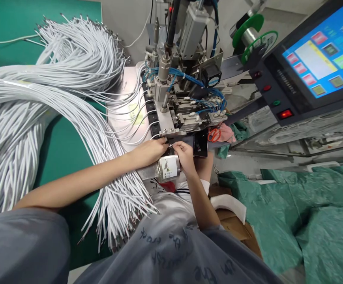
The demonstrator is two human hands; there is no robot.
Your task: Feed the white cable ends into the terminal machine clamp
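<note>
My left hand (155,151) is at the front edge of the machine (167,114), its fingers closed around something small and hard to make out. Close beside it, my right hand (184,153) pinches a small light piece, perhaps a wire end, between thumb and fingers. The fingertips of both hands nearly meet. Several white cables (135,104) run from the left into black slots along the machine's side. Just below the hands sits a metal box with a white label (170,167).
Large bundles of white cables (79,63) cover the green table (67,138) at left. A phone (200,144) and orange-handled scissors (214,135) lie right of my hands. A control screen (322,55) and a green-flanged spool (250,35) stand at upper right.
</note>
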